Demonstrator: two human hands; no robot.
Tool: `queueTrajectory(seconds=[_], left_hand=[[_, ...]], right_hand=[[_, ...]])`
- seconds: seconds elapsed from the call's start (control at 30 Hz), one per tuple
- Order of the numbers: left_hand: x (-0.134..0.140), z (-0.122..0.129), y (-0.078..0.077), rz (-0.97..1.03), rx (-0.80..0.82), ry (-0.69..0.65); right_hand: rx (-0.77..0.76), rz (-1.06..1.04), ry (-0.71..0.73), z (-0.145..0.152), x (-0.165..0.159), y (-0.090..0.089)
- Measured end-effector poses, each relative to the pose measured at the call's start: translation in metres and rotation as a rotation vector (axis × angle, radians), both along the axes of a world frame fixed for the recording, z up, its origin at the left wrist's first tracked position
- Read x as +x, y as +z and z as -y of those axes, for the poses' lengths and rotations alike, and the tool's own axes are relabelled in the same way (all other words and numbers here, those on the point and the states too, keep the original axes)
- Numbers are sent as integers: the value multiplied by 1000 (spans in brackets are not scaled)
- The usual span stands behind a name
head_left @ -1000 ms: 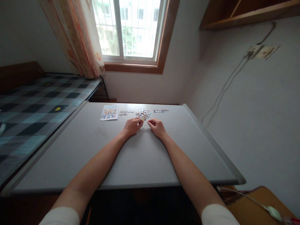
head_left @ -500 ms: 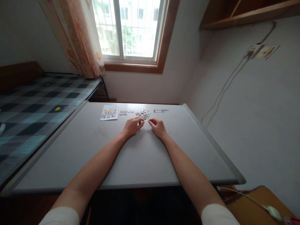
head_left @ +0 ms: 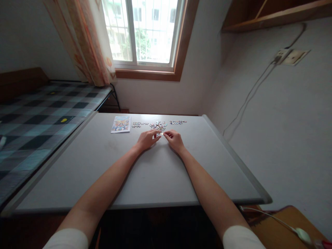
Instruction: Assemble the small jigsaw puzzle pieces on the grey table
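Both hands meet over the table, just in front of a loose heap of small jigsaw puzzle pieces (head_left: 158, 125). My right hand (head_left: 174, 139) pinches a small pale puzzle piece (head_left: 162, 134) between thumb and finger. On the other side of that piece is my left hand (head_left: 147, 139), its thumb and forefinger a little apart with a gap between them. Whether a left fingertip touches the piece is too small to make out. Joined strips of pieces (head_left: 140, 123) lie left of the heap, and another joined strip (head_left: 177, 122) lies to its right.
A printed picture sheet (head_left: 121, 124) lies on the grey-white table (head_left: 160, 173), left of the strips. A bed with a checked cover (head_left: 52, 107) stands along the left side. Beyond the table is a window (head_left: 145, 34); a cable (head_left: 238, 110) hangs on the right wall.
The pale piece has turned between the fingers and shows more of its face. My left thumb and forefinger have parted slightly; both arms stay in place.
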State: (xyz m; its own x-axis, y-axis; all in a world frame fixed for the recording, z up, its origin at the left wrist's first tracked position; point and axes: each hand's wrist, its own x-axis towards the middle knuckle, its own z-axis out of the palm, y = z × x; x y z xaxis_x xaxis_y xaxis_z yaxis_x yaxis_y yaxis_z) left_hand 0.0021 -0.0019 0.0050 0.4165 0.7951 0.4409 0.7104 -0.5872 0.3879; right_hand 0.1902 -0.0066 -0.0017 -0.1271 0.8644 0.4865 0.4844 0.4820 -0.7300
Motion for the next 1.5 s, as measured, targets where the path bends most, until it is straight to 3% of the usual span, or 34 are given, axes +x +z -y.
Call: queueTrajectory(seconds=[1.5], left_hand=[[1, 0, -1, -9, 27, 22]], right_hand=[[-1, -34, 94, 4, -5, 2]])
